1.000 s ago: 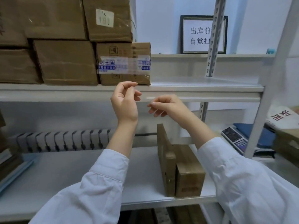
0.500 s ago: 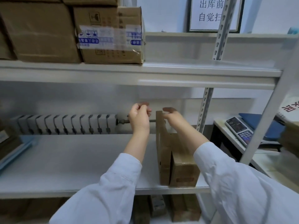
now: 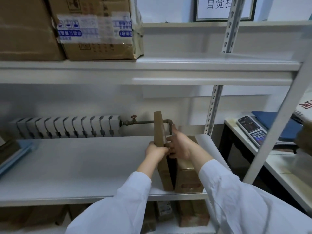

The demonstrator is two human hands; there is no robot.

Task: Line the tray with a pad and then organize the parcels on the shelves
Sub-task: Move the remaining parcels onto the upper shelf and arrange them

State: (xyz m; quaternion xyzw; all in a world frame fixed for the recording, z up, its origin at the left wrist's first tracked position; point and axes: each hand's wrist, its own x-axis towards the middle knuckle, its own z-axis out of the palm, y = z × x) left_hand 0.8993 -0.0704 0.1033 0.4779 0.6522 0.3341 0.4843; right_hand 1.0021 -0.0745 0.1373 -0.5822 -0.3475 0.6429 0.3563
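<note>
lower center of frame: left hand (image 3: 156,150) and right hand (image 3: 180,146) both grip thin parcel (image 3: 159,132), fingers curled on its edges. parcel stands on edge on middle shelf (image 3: 76,166), just beside brown box (image 3: 189,181). taped carton (image 3: 98,31) upper left.

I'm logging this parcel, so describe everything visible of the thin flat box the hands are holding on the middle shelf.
The thin flat box is plain brown cardboard, tall and narrow, with no label visible. It stands on edge on the middle shelf, running front to back, its far end in front of a pipe. The left hand grips its left side; the right hand curls its fingers over its top edge. A shorter brown box stands on its right, a dark gap between.
</note>
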